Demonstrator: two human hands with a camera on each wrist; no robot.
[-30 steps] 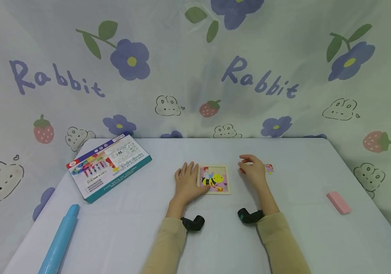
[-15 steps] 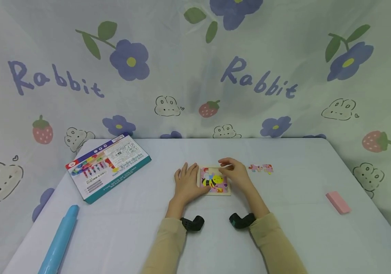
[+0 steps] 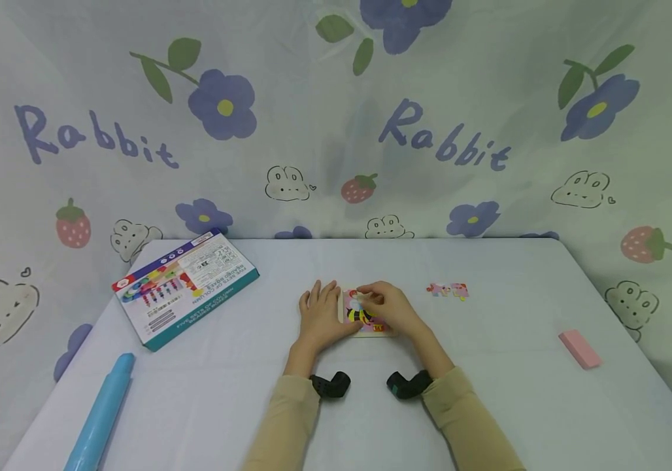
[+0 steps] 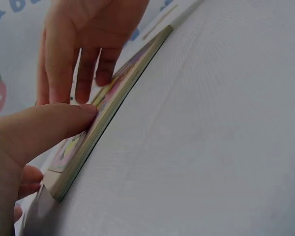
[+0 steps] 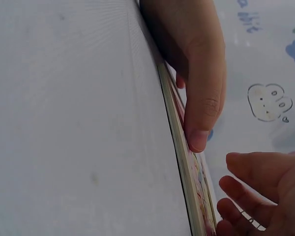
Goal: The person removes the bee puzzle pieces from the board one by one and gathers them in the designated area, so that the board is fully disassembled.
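Observation:
A square wooden bee puzzle [image 3: 358, 315] lies flat on the white table, its right part hidden by a hand. Along its left side rests my left hand [image 3: 319, 314], fingers spread and straight. The left wrist view shows my left thumb [image 4: 64, 120] touching the puzzle's near rim. My right hand [image 3: 395, 307] hovers low over the upper half of the picture. Its thumb and forefinger come together on a small pale puzzle piece [image 3: 362, 295], mostly hidden by the fingers. To the right lie more pink puzzle pieces [image 3: 448, 290], close together in a row.
A flat toy box [image 3: 189, 288] with a teal side sits at the back left. Nearer on that side is a long light-blue tube [image 3: 100, 412]. A pink block [image 3: 580, 348] lies far right. Behind the table hangs a rabbit-patterned cloth [image 3: 336, 118].
My right hand has moved left from beside the puzzle to above its upper part, uncovering the row of pink pieces. The left hand has stayed in place.

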